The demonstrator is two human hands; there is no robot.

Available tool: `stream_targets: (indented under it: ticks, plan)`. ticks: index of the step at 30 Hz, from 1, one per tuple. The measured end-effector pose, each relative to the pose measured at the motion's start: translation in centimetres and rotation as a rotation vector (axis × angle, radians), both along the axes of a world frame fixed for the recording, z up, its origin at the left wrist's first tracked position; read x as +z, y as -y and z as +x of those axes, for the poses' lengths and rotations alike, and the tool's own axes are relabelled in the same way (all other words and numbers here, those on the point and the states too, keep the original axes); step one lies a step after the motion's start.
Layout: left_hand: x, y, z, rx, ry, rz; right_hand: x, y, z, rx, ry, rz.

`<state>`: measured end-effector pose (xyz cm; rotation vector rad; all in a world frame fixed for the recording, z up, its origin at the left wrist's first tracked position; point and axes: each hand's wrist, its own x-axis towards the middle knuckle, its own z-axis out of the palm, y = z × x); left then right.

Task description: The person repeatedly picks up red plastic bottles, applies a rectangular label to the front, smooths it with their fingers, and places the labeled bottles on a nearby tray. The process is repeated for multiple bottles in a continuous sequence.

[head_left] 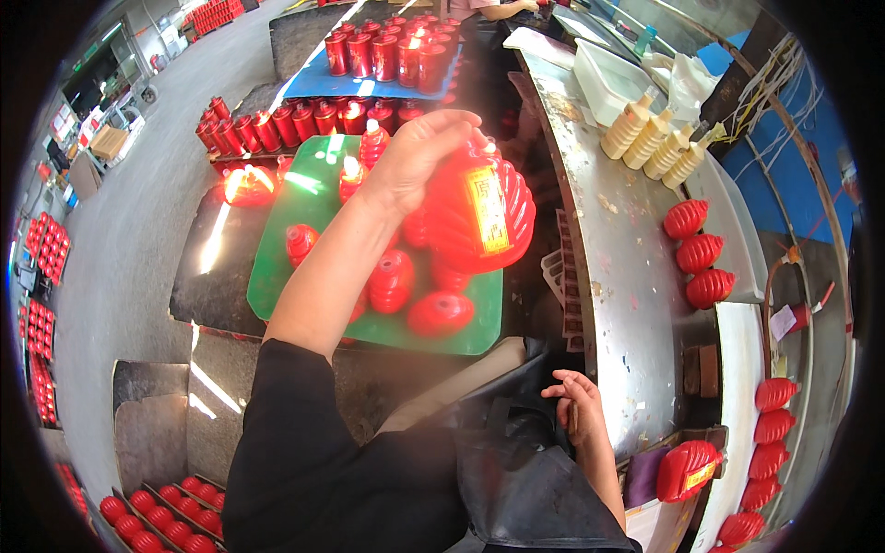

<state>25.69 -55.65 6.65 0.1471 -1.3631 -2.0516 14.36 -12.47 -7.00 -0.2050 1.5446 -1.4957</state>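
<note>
My left hand (pixel 419 157) is raised over the green board, its fingers closed round the neck of a red ribbed bottle (pixel 452 217). A yellow label runs down the bottle's side facing right. Beneath it, several more red bottles (pixel 441 314) lie or stand on the green board (pixel 470 339), partly hidden by my arm and the held bottle. My right hand (pixel 581 405) is low, near the front of the metal bench, with fingers apart and slightly bent. It is closest to a red labelled bottle (pixel 687 470) lying on a purple cloth (pixel 643 477).
Red cylindrical canisters (pixel 385 57) stand in rows on a blue board (pixel 318 85). Along the metal bench (pixel 613 267) are cream squeeze bottles (pixel 650 138), a white tub (pixel 608 83) and red bottles (pixel 699 252). Divided crates of red bottles (pixel 166 516) sit lower left. A person (pixel 489 9) is beyond.
</note>
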Motion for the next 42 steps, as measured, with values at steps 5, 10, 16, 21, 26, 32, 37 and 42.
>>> stream_targets:
  ticks: [5,10,16,21,26,32,37,42]
  plan:
    - [-0.4,0.7,0.6,-0.037,-0.024,0.072,-0.2,0.6,0.0,0.02,0.01,-0.013]
    - [-0.4,0.9,1.1,0.041,-0.001,0.028,-0.3,1.3,-0.1,0.034,0.007,0.011]
    - [-0.6,1.0,1.9,0.1,-0.009,-0.043,0.1,2.1,0.0,0.049,0.012,-0.001]
    - [-1.3,3.4,3.5,0.096,-0.019,-0.117,0.1,2.5,-0.6,0.019,0.003,0.009]
    - [-1.5,8.9,8.2,0.473,-0.057,-0.192,0.0,1.3,-2.6,-0.015,-0.106,0.017]
    - [-3.8,15.9,12.2,0.98,-0.032,-0.275,-0.2,-1.0,-4.3,-0.131,-0.093,0.08]
    - [-9.3,21.6,14.0,1.198,0.233,-0.464,0.4,-2.2,-4.0,-0.169,-0.091,0.092]
    - [-17.3,27.4,15.5,1.133,0.427,-0.434,2.4,-3.4,-2.6,-0.165,-0.126,0.15]
